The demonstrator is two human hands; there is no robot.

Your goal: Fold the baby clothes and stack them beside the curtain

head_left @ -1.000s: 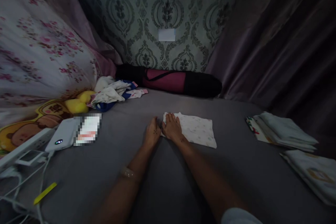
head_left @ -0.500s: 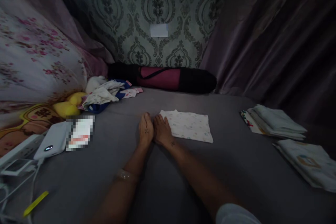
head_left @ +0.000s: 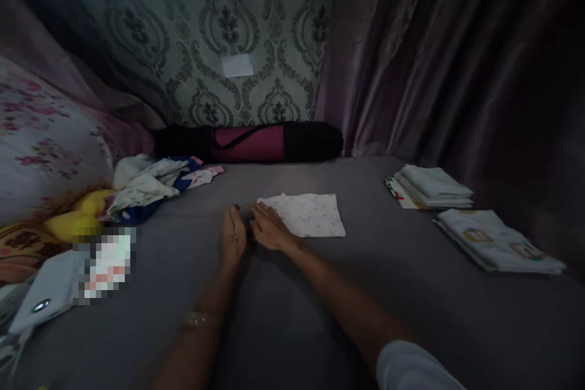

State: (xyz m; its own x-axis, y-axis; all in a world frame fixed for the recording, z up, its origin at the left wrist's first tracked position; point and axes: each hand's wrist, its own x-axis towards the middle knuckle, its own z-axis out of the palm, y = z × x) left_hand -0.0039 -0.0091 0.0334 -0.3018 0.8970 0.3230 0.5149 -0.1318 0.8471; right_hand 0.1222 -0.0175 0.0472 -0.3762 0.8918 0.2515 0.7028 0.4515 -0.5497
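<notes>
A white folded cloth (head_left: 313,215) with a small pale print lies flat on the grey sheet (head_left: 292,311). My right hand (head_left: 270,226) rests at its left end, palm down with fingers stretched out, covering part of that edge. Just left of it is my left hand (head_left: 234,234), turned on its side with the fingers extended. A narrow gap separates the two hands. Neither hand grips anything.
Folded clothes (head_left: 434,186) are stacked at the right, with another folded garment (head_left: 496,241) in front. A black and maroon long bag (head_left: 249,143) lies along the wall. Crumpled clothes (head_left: 153,183), a yellow plush toy (head_left: 75,219) and a white power bank (head_left: 52,286) are on the left.
The view has turned to the right, so the surroundings appear further left. My right hand's fingers have lifted and shifted slightly. The folded cloth looks the same.
</notes>
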